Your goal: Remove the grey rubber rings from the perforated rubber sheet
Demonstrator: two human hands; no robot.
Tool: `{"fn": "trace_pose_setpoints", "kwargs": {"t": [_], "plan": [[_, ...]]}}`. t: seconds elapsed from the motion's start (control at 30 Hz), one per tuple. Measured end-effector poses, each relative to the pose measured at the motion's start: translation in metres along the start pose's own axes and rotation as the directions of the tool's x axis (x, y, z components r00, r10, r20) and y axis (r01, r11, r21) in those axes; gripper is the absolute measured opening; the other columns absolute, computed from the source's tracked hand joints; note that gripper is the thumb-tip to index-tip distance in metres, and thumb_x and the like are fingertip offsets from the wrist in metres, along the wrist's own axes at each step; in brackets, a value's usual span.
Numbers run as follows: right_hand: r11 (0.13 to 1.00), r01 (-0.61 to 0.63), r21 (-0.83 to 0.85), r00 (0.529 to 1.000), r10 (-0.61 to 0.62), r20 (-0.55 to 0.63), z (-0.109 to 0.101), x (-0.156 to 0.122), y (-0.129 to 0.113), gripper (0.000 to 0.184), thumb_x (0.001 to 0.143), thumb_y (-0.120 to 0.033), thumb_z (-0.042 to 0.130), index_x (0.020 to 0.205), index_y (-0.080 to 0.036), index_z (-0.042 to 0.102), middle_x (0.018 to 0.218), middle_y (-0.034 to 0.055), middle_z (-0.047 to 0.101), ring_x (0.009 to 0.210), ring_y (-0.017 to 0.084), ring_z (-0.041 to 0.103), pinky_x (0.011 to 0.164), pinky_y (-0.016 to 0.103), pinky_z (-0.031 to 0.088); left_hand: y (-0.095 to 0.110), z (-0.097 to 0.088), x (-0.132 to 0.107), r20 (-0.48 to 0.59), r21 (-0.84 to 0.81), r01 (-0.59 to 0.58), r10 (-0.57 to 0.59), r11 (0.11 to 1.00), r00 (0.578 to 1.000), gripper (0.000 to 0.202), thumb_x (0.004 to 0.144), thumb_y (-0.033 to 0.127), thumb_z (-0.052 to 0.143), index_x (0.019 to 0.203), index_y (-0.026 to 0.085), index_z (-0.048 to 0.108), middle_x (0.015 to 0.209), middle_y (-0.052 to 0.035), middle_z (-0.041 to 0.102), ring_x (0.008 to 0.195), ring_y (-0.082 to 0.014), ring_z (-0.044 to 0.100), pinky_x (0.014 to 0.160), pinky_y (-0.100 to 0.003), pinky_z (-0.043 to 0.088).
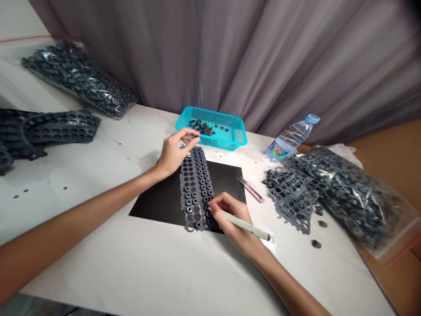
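A sheet of dark grey rubber rings (199, 180) lies over a black mat (161, 199), some of its holes filled with round rings and others bare. My right hand (232, 217) is closed around a slim white pen (250, 227), its tip end down at the sheet's near right side. Above the sheet's far end, my left hand (177, 151) is in a pinch before the turquoise basket (230, 142). Whatever sits between those fingertips is too small to make out. Loose black rubber pieces (204, 127) lie in the basket.
Pink-handled thread snips (251, 189) rest at the mat's right. Farther right are a water bottle (289, 140), a perforated rubber scrap (292, 199) and a filled plastic bag (358, 197). At left lie another filled bag (79, 79) and rubber sheets (62, 127).
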State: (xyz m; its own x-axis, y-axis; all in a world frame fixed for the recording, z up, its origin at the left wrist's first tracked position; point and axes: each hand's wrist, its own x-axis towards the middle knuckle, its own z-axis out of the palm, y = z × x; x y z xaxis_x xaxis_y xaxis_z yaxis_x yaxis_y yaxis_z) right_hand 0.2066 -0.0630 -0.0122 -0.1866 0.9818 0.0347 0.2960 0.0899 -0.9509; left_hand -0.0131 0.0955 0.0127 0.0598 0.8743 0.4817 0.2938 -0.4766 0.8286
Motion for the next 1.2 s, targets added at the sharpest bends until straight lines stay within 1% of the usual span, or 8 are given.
{"fn": "trace_pose_setpoints", "kwargs": {"t": [0.1,0.2,0.27,0.37,0.47,0.57,0.73,1.2], "plan": [[1.000,0.010,-0.009,1.000,-0.010,-0.008,0.000,0.000,0.001,0.012,0.096,-0.027,0.064,0.089,-0.019,0.068,0.075,-0.0009,0.060,0.064,0.014,0.047,0.055,0.026,0.032,-0.014,0.013,0.053,0.040,0.159,-0.141,0.137,0.977,0.990,0.020,0.104,0.016,0.063,0.120,0.018,0.076,0.139,-0.0112,0.076,0.128,-0.0238,0.068,0.122,-0.041,0.043],[1.000,0.017,-0.021,1.000,-0.017,-0.012,-0.001,-0.001,0.001,0.012,0.097,-0.026,0.064,0.089,-0.019,0.069,0.076,-0.0008,0.061,0.065,0.013,0.048,0.056,0.026,0.033,-0.015,0.016,0.067,0.098,0.265,-0.266,0.248,0.927,0.964,0.030,0.103,0.004,0.052,0.119,0.015,0.075,0.166,-0.0154,0.056,0.157,-0.0276,0.048,0.132,-0.048,0.030],[0.999,0.027,-0.032,0.999,-0.027,-0.020,-0.001,-0.003,0.000,0.012,0.098,-0.027,0.064,0.091,-0.019,0.069,0.077,-0.0007,0.062,0.065,0.013,0.049,0.056,0.026,0.034,-0.006,0.009,0.048,0.122,0.280,-0.302,0.278,0.911,0.953,0.027,0.103,0.005,0.053,0.119,0.015,0.073,0.161,-0.0163,0.060,0.153,-0.0277,0.051,0.130,-0.048,0.034],[0.998,0.040,-0.046,0.998,-0.042,-0.048,-0.001,-0.006,-0.005,0.013,0.101,-0.029,0.065,0.093,-0.019,0.070,0.079,-0.0003,0.065,0.066,0.013,0.051,0.058,0.026,0.036,0.017,-0.015,-0.009,0.304,0.227,-0.310,0.236,0.923,0.923,0.009,0.106,0.018,0.063,0.106,0.018,0.072,0.114,-0.0069,0.076,0.108,-0.0210,0.070,0.104,-0.038,0.052],[0.998,0.050,-0.043,0.999,-0.051,-0.002,0.002,-0.007,-0.011,0.015,0.102,-0.031,0.068,0.094,-0.019,0.071,0.079,0.0001,0.067,0.067,0.014,0.053,0.060,0.026,0.040,0.036,-0.042,-0.070,0.618,0.145,-0.195,0.065,0.970,0.783,0.011,0.108,0.029,0.065,0.104,0.020,0.071,0.102,-0.0013,0.069,0.089,-0.0153,0.064,0.084,-0.030,0.052],[0.997,0.048,-0.059,0.994,-0.042,0.099,0.006,-0.006,-0.014,0.017,0.103,-0.032,0.068,0.093,-0.020,0.073,0.078,0.0001,0.066,0.068,0.014,0.054,0.061,0.026,0.040,0.037,-0.056,-0.109,0.701,0.139,-0.083,-0.039,0.987,0.712,0.011,0.106,0.032,0.068,0.111,0.022,0.071,0.103,-0.0007,0.066,0.087,-0.0146,0.061,0.081,-0.029,0.051],[0.996,0.018,-0.088,0.987,-0.004,0.158,0.009,-0.003,-0.012,0.018,0.103,-0.031,0.068,0.090,-0.019,0.073,0.074,-0.0018,0.061,0.066,0.013,0.049,0.059,0.026,0.037,0.023,-0.053,-0.126,0.657,0.119,-0.041,-0.048,0.992,0.752,0.010,0.107,0.027,0.066,0.113,0.021,0.071,0.101,-0.0009,0.062,0.087,-0.0142,0.060,0.082,-0.029,0.052],[0.995,0.017,-0.096,0.988,-0.002,0.152,0.008,-0.003,-0.008,0.018,0.103,-0.032,0.069,0.092,-0.019,0.075,0.076,-0.0012,0.064,0.067,0.014,0.051,0.061,0.026,0.037,0.022,-0.050,-0.126,0.640,0.097,-0.027,-0.041,0.995,0.767,0.006,0.104,0.025,0.070,0.109,0.021,0.070,0.098,0.0006,0.060,0.084,-0.0128,0.057,0.079,-0.026,0.050]]}}
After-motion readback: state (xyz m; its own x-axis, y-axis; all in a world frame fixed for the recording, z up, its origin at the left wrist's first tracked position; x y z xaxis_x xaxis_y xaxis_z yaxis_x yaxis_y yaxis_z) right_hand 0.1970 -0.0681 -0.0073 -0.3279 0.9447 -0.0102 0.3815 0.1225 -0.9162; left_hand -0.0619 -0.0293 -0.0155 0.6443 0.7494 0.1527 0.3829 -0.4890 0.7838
